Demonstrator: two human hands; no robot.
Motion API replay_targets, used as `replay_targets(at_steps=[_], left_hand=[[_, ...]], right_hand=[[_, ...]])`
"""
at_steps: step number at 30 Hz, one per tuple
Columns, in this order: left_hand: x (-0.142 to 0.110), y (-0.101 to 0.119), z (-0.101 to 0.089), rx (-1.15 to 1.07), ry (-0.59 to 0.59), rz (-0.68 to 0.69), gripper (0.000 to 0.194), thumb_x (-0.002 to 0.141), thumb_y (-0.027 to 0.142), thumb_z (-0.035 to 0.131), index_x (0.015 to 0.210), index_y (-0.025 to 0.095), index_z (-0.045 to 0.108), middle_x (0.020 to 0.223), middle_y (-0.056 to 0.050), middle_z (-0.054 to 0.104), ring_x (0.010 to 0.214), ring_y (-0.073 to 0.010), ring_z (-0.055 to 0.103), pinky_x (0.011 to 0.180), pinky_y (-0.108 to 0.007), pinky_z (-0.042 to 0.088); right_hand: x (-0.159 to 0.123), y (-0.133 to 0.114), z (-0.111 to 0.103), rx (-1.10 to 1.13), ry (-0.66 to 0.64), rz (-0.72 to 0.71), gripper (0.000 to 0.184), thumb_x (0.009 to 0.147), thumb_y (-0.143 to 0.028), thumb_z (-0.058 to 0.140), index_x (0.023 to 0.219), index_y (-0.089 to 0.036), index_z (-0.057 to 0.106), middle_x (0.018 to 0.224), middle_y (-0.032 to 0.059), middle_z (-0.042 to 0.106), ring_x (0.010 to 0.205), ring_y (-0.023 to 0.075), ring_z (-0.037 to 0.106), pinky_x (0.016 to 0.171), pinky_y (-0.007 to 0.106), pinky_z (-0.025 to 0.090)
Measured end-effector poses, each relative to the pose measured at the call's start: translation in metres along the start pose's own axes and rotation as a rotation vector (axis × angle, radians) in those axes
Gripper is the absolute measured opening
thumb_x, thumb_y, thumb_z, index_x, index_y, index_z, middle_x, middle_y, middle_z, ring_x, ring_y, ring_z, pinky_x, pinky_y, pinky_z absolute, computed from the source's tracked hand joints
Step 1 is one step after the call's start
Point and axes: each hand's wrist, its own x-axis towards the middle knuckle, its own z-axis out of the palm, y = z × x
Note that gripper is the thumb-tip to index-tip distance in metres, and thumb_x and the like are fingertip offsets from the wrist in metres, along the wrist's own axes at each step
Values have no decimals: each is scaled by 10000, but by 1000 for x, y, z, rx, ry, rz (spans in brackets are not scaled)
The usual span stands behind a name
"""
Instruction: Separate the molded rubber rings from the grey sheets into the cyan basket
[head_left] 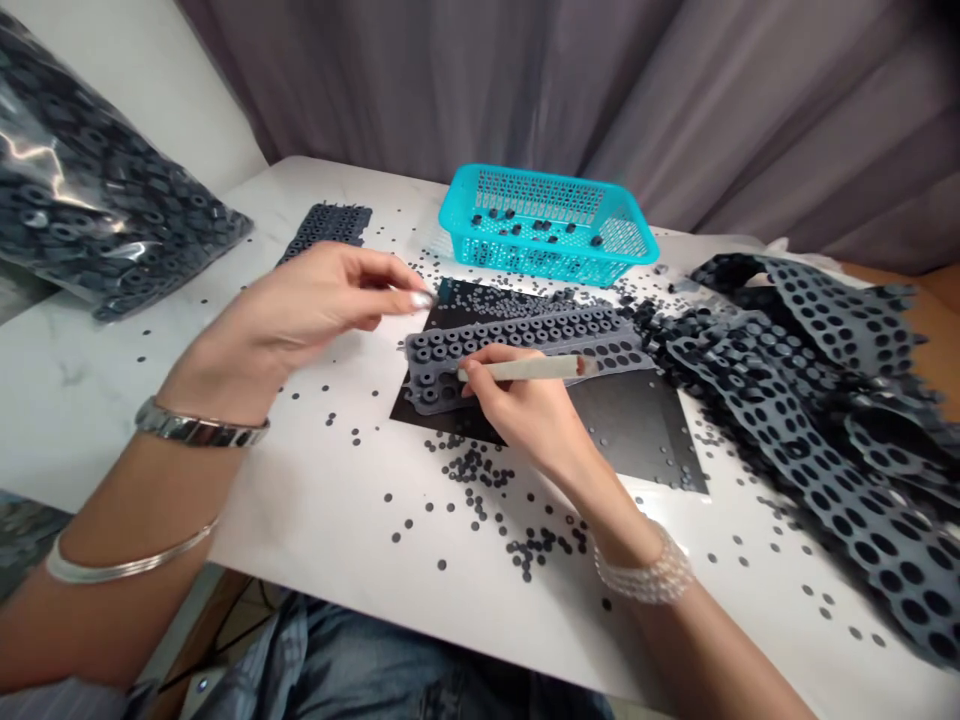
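Note:
My right hand (529,415) grips a pale, pen-like stick tool (536,369) with a reddish-brown rear end. The tool's front end points down at a dark grey rubber sheet (517,337) with rows of round, ring-shaped pieces; part of it hides behind my fingers. Some holes in that sheet's right end are vacant. Under it lies a black board (637,430). My left hand (300,305) hovers left of the sheet, thumb and fingers pinched together; whether a small piece is between them cannot be made out.
Behind the board stands a turquoise basket (551,265) with several black pieces inside. Punched rubber sheets (817,470) pile up at right. A clear bag of black rings (112,200) is at left, near another rubber sheet (330,222). Small black discs (472,465) litter the white table (322,530).

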Motion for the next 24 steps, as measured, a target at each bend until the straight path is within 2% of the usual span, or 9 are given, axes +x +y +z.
replay_targets(at_steps=[2,5,8,10,14,16,24], left_hand=[[3,-5,-5,-292,78,-119,139,712,229,762,838,189,719,791,0,631,629,-62,477,535,-197,333],[8,-13,1,-556,1,-217,119,677,162,791,750,135,701,752,-24,621,561,-38,431,447,-170,302],[11,-17,13,-708,-64,-288,79,696,102,767,711,113,691,762,-52,636,589,-48,483,432,-150,338],[11,-17,17,-775,-71,-323,75,717,54,734,765,107,709,790,-61,649,609,-48,515,444,-135,372],[8,-15,18,-844,-142,-342,259,762,4,667,994,104,724,851,-93,679,576,-31,508,452,-107,397],[7,-14,18,-867,-169,-337,275,787,7,646,1036,102,713,876,-109,685,588,-33,519,463,-103,406],[4,-13,20,-970,-177,-332,80,824,41,635,862,89,688,887,-120,691,572,-24,504,478,-104,421]], right_hand=[[-1,4,-1,118,36,54,235,863,-290,495,796,-166,683,688,30,685,572,135,552,532,260,376],[-2,6,-6,259,154,126,237,843,-334,543,861,-160,704,752,44,714,676,161,621,574,263,435],[-3,5,-12,312,226,160,237,829,-336,561,867,-157,712,756,54,719,728,179,647,598,271,461],[-3,4,-14,324,234,175,245,832,-340,557,875,-158,715,742,52,716,709,175,642,590,271,465],[-4,5,-14,331,230,196,241,834,-341,565,879,-158,715,736,49,712,698,164,632,595,261,473],[-4,5,-14,342,221,210,235,832,-343,575,875,-159,714,739,50,713,708,165,637,596,255,474],[-3,6,-11,376,206,240,230,824,-353,590,867,-164,715,767,42,720,664,139,626,585,234,478]])
